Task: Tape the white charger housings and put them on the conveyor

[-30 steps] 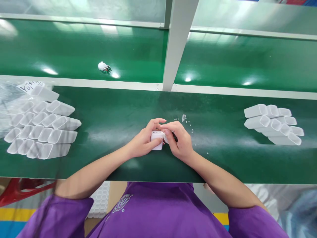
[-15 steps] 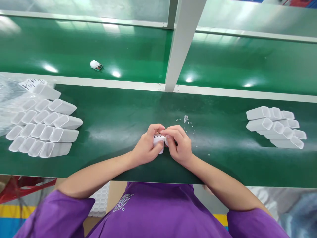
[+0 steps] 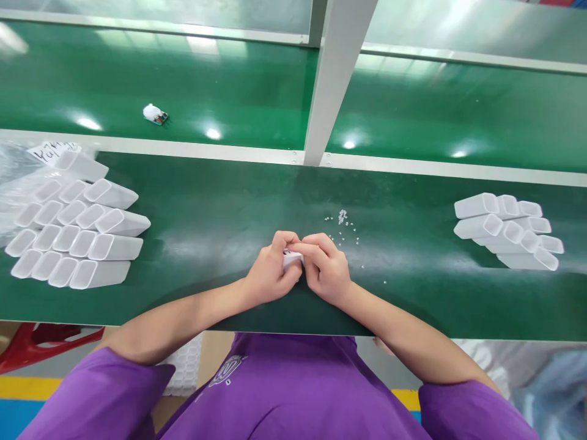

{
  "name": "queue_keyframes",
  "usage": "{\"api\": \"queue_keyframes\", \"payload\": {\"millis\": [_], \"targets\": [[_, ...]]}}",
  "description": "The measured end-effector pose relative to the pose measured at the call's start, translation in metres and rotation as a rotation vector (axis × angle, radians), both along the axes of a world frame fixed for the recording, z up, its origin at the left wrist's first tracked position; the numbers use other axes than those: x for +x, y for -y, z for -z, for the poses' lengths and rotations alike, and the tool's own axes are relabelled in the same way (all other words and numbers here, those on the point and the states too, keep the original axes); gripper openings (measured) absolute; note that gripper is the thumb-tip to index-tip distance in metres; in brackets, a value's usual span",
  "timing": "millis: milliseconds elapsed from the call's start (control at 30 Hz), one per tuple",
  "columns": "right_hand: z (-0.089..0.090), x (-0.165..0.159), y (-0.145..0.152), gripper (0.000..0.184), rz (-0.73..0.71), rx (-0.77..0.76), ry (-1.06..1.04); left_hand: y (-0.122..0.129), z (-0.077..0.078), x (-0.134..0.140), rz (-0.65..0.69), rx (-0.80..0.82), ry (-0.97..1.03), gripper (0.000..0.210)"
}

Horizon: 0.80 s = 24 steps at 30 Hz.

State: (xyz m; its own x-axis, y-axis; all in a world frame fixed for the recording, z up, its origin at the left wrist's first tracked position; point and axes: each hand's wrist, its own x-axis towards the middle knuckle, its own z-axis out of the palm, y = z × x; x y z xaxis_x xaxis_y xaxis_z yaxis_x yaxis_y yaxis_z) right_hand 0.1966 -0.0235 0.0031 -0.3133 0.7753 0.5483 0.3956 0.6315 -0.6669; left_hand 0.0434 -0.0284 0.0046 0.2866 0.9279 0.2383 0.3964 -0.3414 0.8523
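Note:
My left hand (image 3: 274,269) is closed around a small white plastic housing (image 3: 291,259) with dark openings along its top, just above the green tabletop. Against the right end of that housing press the curled fingers of my right hand (image 3: 326,269), thumb and forefinger together. Much of the housing is covered by my fingers. Whether a smaller part sits under my right fingertips cannot be seen. Just beyond my hands lie several tiny clear bits (image 3: 342,217), scattered on the tabletop.
White tube-like housings (image 3: 110,247) are stacked at the left beside a clear plastic bag (image 3: 13,177). A smaller stack of housings (image 3: 486,226) lies at the right. Behind the table, a green belt (image 3: 229,91) carries a small circuit board with a white dome (image 3: 155,114). A metal post (image 3: 337,79) rises mid-view.
My right fingers have moved left over the housing's end, covering the round white piece seen there before. The circuit board has travelled left along the belt.

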Motion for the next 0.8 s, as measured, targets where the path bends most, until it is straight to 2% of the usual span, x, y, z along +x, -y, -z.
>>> {"api": "queue_keyframes", "payload": {"millis": [100, 200, 267, 333, 567, 700, 800], "targets": [[-0.003, 0.0, -0.005, 0.024, -0.001, -0.086, -0.144, -0.004, -0.002, -0.001, 0.088, -0.014, 0.115, 0.034], [-0.005, 0.0, -0.009, 0.018, -0.002, -0.303, -0.275, -0.009, -0.003, -0.002, 0.202, -0.168, 0.334, 0.037], [-0.005, 0.0, -0.01, 0.018, 0.006, -0.371, -0.274, -0.01, -0.001, -0.002, 0.205, -0.285, 0.428, 0.036], [-0.004, 0.0, -0.01, 0.019, 0.031, -0.341, -0.233, -0.011, 0.0, -0.002, 0.191, -0.345, 0.457, 0.035], [-0.006, 0.001, -0.012, 0.023, 0.013, -0.081, -0.166, -0.01, -0.001, -0.004, 0.14, -0.364, 0.39, 0.035], [-0.007, 0.0, -0.013, 0.023, 0.024, -0.084, -0.184, -0.011, -0.004, -0.003, 0.127, -0.477, 0.421, 0.035], [-0.006, 0.0, -0.013, 0.023, 0.026, -0.082, -0.17, -0.012, -0.006, -0.003, 0.126, -0.495, 0.419, 0.035]]}}
